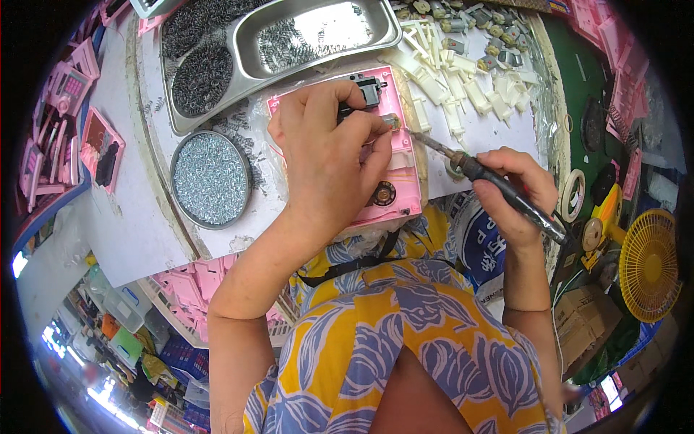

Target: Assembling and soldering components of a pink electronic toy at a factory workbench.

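My left hand (325,141) is curled over a pink plastic housing (408,184), its thumb and forefinger pinched together. Whatever sits in that pinch is hidden; a small metal motor (391,121) shows right at the forefinger's tip. Another finger reaches a black plastic part (370,88) at the housing's far end. My right hand (517,192) grips the black handle of a soldering iron (499,181). Its metal tip points left, close to the motor; I cannot tell whether they touch. A round black speaker-like part (383,193) sits in the housing's near end.
A steel tray (242,54) of springs stands at the far left, with a round dish (212,181) of small screws nearer. White plastic parts (455,87) and loose motors (499,32) lie beyond the housing. A yellow fan (649,264) stands at right; pink parts (188,286) fill a basket below.
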`<state>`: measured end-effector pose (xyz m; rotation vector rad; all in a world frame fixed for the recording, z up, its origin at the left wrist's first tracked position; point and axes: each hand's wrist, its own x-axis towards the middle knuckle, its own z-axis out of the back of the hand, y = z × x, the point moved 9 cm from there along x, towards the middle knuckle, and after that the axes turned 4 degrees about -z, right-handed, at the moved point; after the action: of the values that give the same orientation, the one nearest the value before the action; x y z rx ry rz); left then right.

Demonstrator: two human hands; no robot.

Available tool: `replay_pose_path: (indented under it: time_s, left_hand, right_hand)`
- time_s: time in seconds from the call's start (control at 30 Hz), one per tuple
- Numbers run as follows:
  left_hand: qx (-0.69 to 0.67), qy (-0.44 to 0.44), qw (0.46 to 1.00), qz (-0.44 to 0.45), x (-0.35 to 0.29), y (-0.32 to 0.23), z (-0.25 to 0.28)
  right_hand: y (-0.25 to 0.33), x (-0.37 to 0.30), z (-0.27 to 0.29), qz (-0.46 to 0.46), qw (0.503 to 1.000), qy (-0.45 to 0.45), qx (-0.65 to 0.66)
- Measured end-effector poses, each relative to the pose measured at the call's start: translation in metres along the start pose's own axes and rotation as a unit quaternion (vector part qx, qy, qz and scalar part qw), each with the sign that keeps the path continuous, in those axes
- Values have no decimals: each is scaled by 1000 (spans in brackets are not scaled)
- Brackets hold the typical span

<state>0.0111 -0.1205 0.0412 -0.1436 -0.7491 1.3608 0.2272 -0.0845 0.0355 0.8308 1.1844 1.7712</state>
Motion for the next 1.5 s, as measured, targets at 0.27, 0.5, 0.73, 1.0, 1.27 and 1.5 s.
replay_pose_path:
  time_s: [0.27, 0.5, 0.73, 1.0, 1.27, 1.5]
  left_hand:
    - [13, 1, 1000, 0, 1, -1, 0]
    - [5, 0, 1000, -1, 0, -1, 1]
    - [15, -2, 1000, -1, 0, -1, 0]
    - [18, -5, 1000, -6, 0, -1, 0]
    - [8, -5, 1000, -3, 0, 0, 0]
    - [14, -9, 1000, -8, 1, -3, 2]
  right_hand:
    - [-2, 1, -3, 2, 1000, 1, 22]
    - [3, 5, -7, 40, 999, 8, -19]
    - [39, 5, -16, 250, 956, 57, -140]
    - [34, 2, 10, 207, 974, 10, -90]
    - [39, 10, 8, 210, 972, 21, -105]
    - [42, 14, 5, 223, 966, 37, -123]
